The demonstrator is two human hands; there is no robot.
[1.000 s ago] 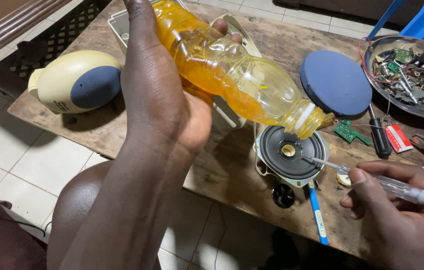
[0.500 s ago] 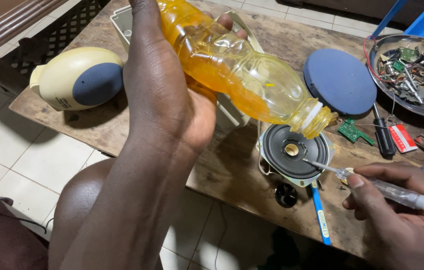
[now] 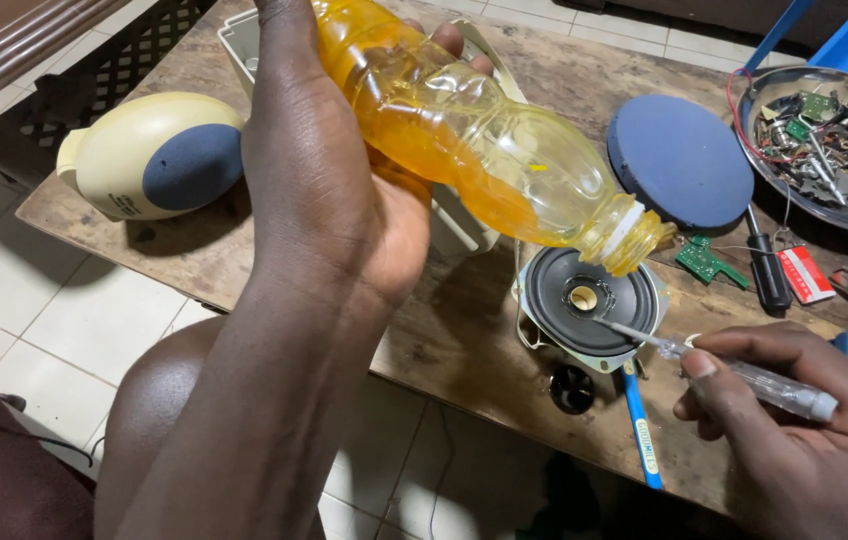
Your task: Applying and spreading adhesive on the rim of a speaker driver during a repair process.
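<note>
The left hand (image 3: 329, 190) is wrapped around a clear plastic bottle (image 3: 484, 150) of yellow-orange liquid, fingers curled behind it and the thumb side facing the camera. The bottle is tipped steeply, its open neck pointing down and sitting just above the rim of a small round speaker driver (image 3: 589, 305) that lies cone-up near the front edge of the wooden table (image 3: 484, 340). The right hand (image 3: 794, 420) is closed on a clear-handled tester screwdriver (image 3: 734, 372), pinched between thumb and fingers, with the metal tip reaching onto the black cone just beside its brass-coloured centre. A blue pen (image 3: 639, 430) lies along the front edge under the driver, and a small black round part (image 3: 572, 388) sits beside it. Further back on the table rests a blue-grey round disc (image 3: 681, 160), with a black-handled screwdriver (image 3: 766, 270) and a small green circuit board (image 3: 702, 260) just in front of it. At the far right corner stands a metal bowl (image 3: 774, 180) full of small electronic scraps. Toward the left edge lies a cream speaker housing (image 3: 149, 155) with a blue-grey oval front, and a pale plastic casing (image 3: 244, 40) shows behind the left hand.
</note>
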